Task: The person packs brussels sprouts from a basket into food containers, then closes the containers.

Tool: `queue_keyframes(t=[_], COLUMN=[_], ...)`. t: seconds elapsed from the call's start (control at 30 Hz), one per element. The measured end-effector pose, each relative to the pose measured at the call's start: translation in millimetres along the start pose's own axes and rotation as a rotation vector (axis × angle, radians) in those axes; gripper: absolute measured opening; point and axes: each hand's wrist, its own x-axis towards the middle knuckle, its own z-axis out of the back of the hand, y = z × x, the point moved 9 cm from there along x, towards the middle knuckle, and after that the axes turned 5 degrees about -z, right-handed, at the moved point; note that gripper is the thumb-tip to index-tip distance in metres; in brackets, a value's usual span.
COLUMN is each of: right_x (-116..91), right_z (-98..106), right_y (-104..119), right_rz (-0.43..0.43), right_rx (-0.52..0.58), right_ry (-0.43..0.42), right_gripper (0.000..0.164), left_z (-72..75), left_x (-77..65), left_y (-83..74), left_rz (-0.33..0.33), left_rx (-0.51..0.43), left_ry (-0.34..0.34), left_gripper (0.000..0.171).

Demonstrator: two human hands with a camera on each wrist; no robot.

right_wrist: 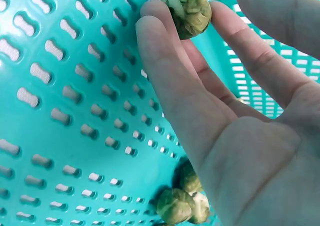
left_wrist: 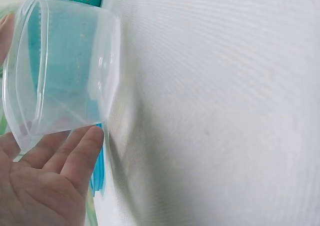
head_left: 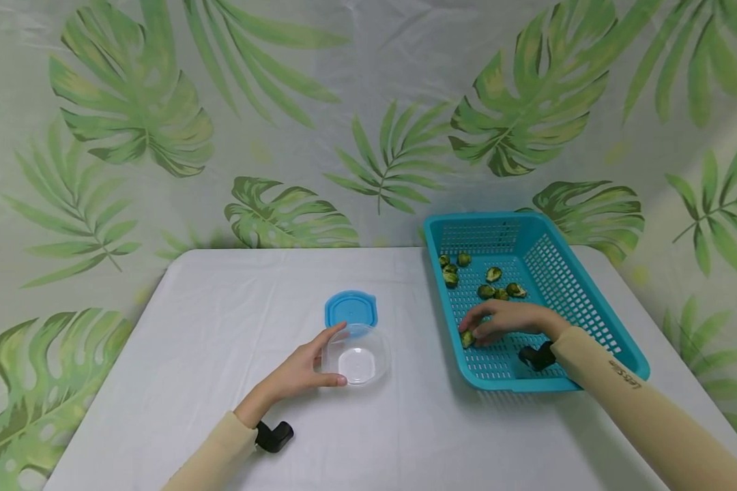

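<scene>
A clear plastic container [head_left: 357, 368] stands upright on the table, and my left hand [head_left: 296, 374] holds it from the left, thumb at the near side and fingers at the far side. In the left wrist view the container [left_wrist: 72, 71] looks empty. Just behind it lies a blue lid [head_left: 351, 305]. On the right, my right hand [head_left: 508, 319] reaches into a turquoise basket [head_left: 566, 273]. Its thumb and fingertips pinch a Brussels sprout [right_wrist: 187, 12] close to the basket's left wall. Several more Brussels sprouts [head_left: 486, 292] lie farther back on the basket floor.
A white cloth [head_left: 233, 307] covers the table. Behind it hangs a leaf-patterned curtain [head_left: 393, 82], close to the basket's back end. The basket's raised left wall stands between the container and the sprouts.
</scene>
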Motion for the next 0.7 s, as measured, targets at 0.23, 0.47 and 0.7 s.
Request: queue_keyframes(t=[0.23, 0.47, 0.7], right_x=[-1.2, -5.8, -14.5], right_z=[3.4, 14.4, 23.1], right_y=[4.5, 8.0, 13.8], right_rz=[0.030, 0.060, 0.120], right_rx=[-0.021, -0.027, -0.032], right_ry=[-0.030, -0.119, -0.191], right_gripper=[0.029, 0.031, 0.028], left_z=[-0.2, -0.5, -0.6], left_x=[1.0, 0.0, 0.1], left_y=[17.9, 18.2, 17.3], left_rz=[0.003, 0.005, 0.003], left_rx=[0.007, 0.003, 0.001], left_ry=[0.002, 0.001, 0.001], left_gripper=[0.089, 0.089, 0.089])
